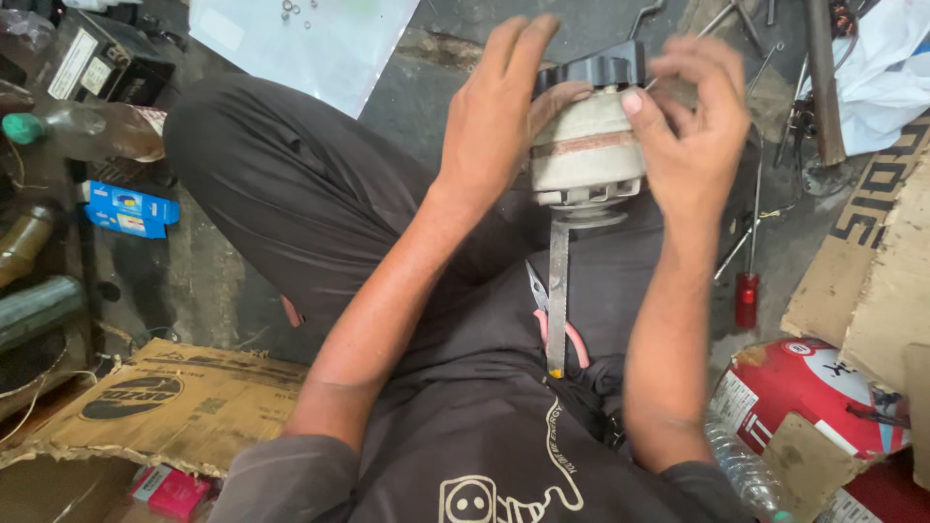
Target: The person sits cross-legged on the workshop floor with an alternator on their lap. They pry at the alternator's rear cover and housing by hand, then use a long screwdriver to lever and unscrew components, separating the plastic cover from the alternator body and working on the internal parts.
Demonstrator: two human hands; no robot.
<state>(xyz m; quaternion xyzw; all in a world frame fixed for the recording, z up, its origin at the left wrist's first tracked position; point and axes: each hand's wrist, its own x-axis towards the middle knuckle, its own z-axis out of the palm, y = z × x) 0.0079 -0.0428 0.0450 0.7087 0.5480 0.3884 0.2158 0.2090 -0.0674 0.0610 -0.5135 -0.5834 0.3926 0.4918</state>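
Grey metal motor (586,150) sits clamped between left hand (499,116) and right hand (693,126); best keep it steady while seating the black cap (596,70) squarely

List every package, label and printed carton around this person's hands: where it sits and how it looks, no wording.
Small box: left floor, flat, blue with white and yellow.
Flattened carton: lower left, brown, dark oval print.
Red canister: lower right, white label patches.
Cardboard: right edge, brown, large black lettering.
Dark box: upper left, white labels.
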